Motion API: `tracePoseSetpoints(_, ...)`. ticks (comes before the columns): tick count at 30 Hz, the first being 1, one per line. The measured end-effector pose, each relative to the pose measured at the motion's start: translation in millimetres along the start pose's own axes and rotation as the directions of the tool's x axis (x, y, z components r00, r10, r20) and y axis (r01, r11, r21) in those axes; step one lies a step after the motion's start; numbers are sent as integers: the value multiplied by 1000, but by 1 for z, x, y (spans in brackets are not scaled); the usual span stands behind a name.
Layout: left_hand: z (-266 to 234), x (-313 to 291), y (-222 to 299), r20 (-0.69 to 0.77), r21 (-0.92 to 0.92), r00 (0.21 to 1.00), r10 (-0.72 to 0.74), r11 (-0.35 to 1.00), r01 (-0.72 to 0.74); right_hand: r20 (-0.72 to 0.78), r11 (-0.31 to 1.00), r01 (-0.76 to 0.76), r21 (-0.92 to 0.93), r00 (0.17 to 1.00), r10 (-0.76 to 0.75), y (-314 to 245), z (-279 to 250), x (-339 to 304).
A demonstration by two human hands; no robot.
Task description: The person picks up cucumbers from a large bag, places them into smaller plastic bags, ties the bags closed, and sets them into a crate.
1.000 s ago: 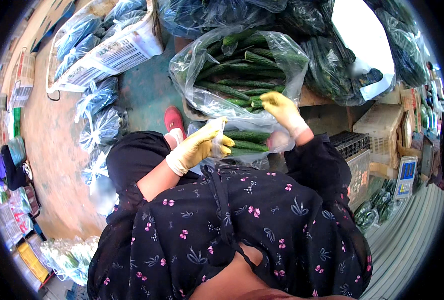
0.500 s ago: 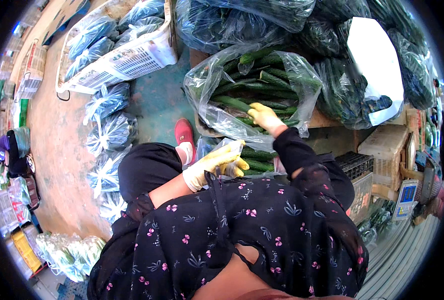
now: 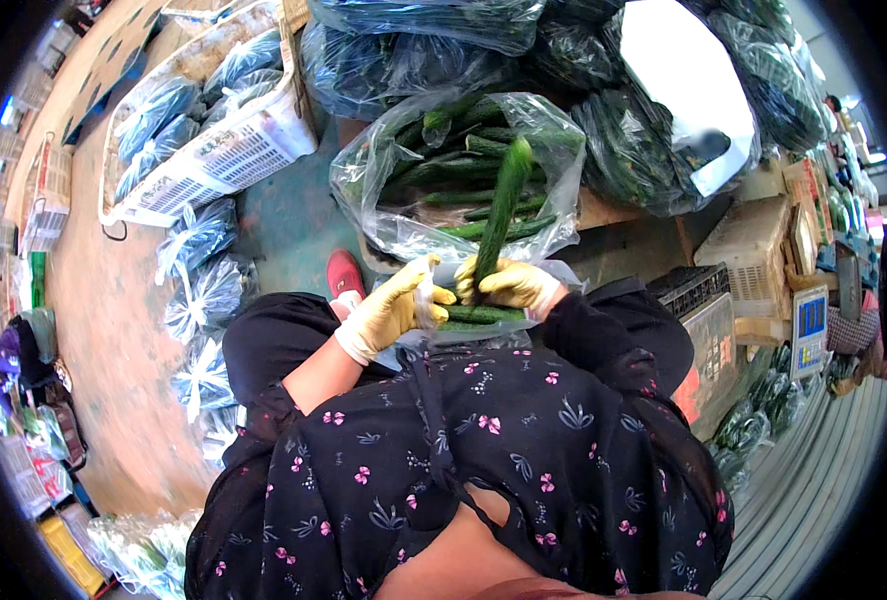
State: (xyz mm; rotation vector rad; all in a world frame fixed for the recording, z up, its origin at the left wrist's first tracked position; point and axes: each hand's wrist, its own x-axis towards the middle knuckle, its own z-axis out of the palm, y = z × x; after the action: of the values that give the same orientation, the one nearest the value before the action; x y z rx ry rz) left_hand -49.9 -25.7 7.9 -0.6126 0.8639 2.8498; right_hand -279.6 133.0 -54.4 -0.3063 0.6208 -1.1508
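Note:
My right hand, in a yellow glove, is closed round the lower end of a long green cucumber. It stands steeply tilted, its upper end over the large open bag. My left hand, gloved likewise, pinches the edge of a smaller clear plastic bag in my lap. Inside that smaller bag lie a few cucumbers, partly hidden by my hands. Just beyond, the large clear bag gapes wide, with many more cucumbers inside.
At the far left, a white plastic crate holds filled bags. Tied bags line the floor below it. Bulging dark bags and a white sheet lie beyond. A scale display and crates stand right.
My right hand has drawn a cucumber out of the large bag and brought it back toward my lap, beside my left hand. The view has shifted slightly.

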Motion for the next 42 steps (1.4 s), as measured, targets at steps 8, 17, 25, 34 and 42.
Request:
tracePoseSetpoints(8,2,-18,0,-6,-52,1000,-9,999,8,-684,-45,-685,-727,729,-35,34,-69,-34)
tracePoseSetpoints(17,75,-75,19,114,74,985,128,988,-137,-297,-697,-511,-503,860,-415,-36,-3,-125)
tracePoseSetpoints(25,238,-69,95,305,375,845,439,761,-530,-215,199,-159,-967,91,-972,-100,147,-272)
tracePoseSetpoints(34,405,69,82,710,302,699,86,860,-412,20,103,-573,-813,-204,-979,-85,167,-492)
tracePoseSetpoints(42,538,242,-58,721,461,650,-242,867,-189,12,436,-740,-512,-514,-858,22,110,-632)
